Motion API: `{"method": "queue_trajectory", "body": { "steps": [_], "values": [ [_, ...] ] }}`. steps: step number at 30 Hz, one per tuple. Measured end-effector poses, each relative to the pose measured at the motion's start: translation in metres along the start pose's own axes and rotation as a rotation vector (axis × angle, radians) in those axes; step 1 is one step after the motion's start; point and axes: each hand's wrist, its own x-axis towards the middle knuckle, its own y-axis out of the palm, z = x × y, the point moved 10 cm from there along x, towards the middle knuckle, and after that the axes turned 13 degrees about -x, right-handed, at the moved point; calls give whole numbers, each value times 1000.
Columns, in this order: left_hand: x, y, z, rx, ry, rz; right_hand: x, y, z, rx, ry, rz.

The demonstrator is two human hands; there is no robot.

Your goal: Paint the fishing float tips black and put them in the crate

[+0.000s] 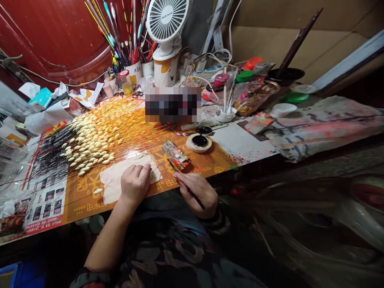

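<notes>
My right hand [199, 194] grips a thin dark brush [192, 190], its tip pointing up and left toward a paint-stained block [176, 155]. Beyond the block stands a round pale dish of black paint [199, 142]. My left hand [136, 182] is closed on a pale cloth [112, 180] at the table's near edge; whether its fingers hold anything is hidden. One cream float [97, 191] lies alone left of the cloth. Behind it, many cream floats [93, 146] with thin black and yellow-orange stems lie in a dense spread.
A white fan [167, 18] stands at the back beside cups of brushes and coloured rods [133, 72]. Paint pots and a white cup of brushes [225, 114] are at the back right. A stained cloth [327, 128] lies far right. A blurred patch covers the back middle.
</notes>
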Motion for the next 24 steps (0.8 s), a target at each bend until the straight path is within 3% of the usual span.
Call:
{"method": "queue_trajectory", "body": {
  "steps": [9, 24],
  "values": [
    [1, -1, -1, -3, 5, -9, 1, 1, 14, 48, -47, 7],
    [2, -3, -4, 2, 12, -13, -4, 7, 13, 26, -45, 19]
  ]
}}
